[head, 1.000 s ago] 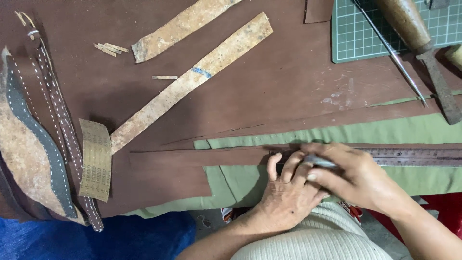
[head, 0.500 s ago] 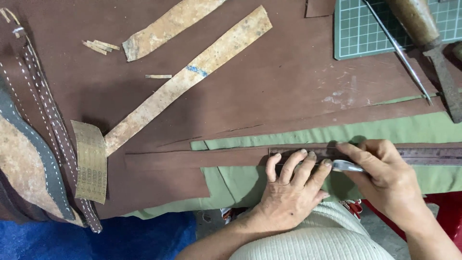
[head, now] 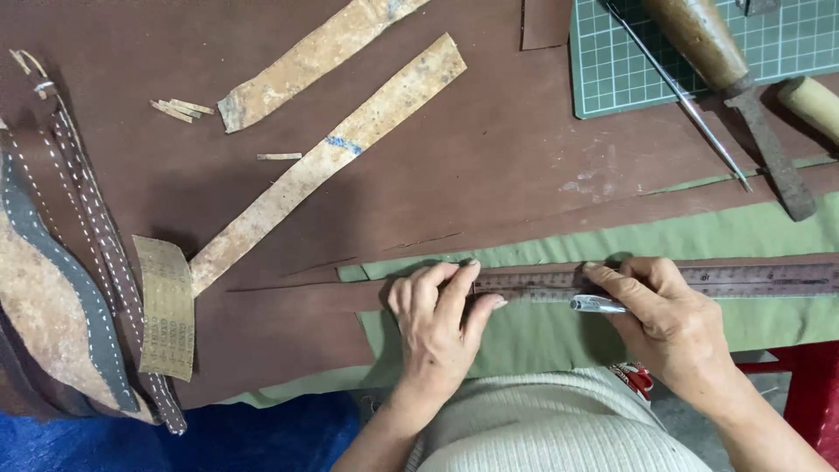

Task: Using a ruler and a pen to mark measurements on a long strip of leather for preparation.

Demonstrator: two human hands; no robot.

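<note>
From the head view, the left hand (head: 441, 319) lies flat with fingers spread, pressing the near end of a metal ruler (head: 699, 281) onto a narrow brown leather strip (head: 542, 273) over green cloth (head: 664, 236) on the tabletop. The right hand (head: 669, 319), pinching a silver knife (head: 597, 304), has slid rightward along the ruler's lower edge over the last second, so the cut looks partway along. A wooden-handled chisel (head: 725, 79) rests well apart, at the green cutting mat (head: 769, 44).

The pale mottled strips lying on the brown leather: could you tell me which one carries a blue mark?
The longer strip, running diagonally from beside the sandpaper piece toward upper right. The shorter strip above it shows no blue.
</note>
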